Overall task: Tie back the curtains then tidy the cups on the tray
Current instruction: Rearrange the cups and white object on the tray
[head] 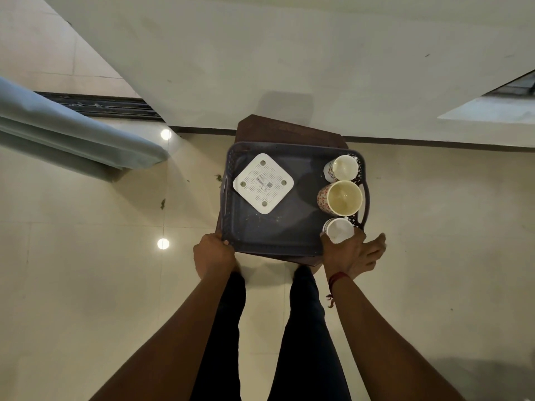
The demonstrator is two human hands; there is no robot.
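Note:
A dark purple plastic tray [278, 241] rests on a small brown stool [283, 130]. Three cups stand in a line along its right side: a white cup [343, 167] at the far end, a bigger red-patterned cup [343, 198] in the middle, and a small white cup [338, 229] nearest me. My right hand [351, 253] wraps thumb and forefinger around the small near cup, the other fingers spread out past the tray's corner. My left hand [213, 254] grips the tray's near left corner. A grey-blue curtain [72, 134] hangs at the left.
A white square perforated device [263, 183] lies flat in the tray's left half. Behind the stool is a white wall [289, 68]. Beige tiled floor [86, 270] surrounds the stool, with a dark door track [110, 107] at the left. My legs stand just before the stool.

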